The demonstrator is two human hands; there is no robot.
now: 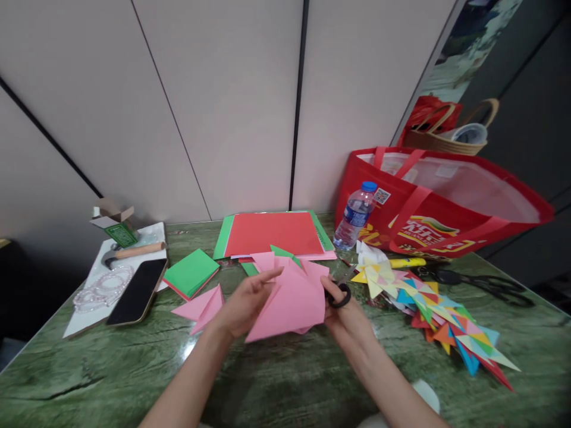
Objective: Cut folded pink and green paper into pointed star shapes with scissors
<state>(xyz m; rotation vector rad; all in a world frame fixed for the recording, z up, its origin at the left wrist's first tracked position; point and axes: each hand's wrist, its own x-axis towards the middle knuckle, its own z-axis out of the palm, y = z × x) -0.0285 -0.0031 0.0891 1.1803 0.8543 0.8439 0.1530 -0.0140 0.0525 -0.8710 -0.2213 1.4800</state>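
Note:
My left hand (pixel 243 303) holds a folded pink paper (pixel 289 300) above the green marble table (pixel 111 374), fingers pinched along its upper left edge. On the right edge of the paper my right hand (pixel 345 312) grips small black-handled scissors (pixel 341 292), with my thumb through a handle loop. The blades are hidden behind the pink paper. Two folded pink triangles (pixel 200 306) lie just left of my left hand. Behind the paper sits a stack of red and green sheets (pixel 272 233).
A green paper pad (pixel 191 273), a phone (pixel 138 291), a bead bracelet (pixel 100 288), a hammer (pixel 131 252) and a small box (pixel 113 223) lie left. Right: water bottle (pixel 355 217), red tote bag (pixel 446 199), multicoloured folded paper chain (pixel 437 312), yellow marker (pixel 408 262), large black scissors (pixel 484 282).

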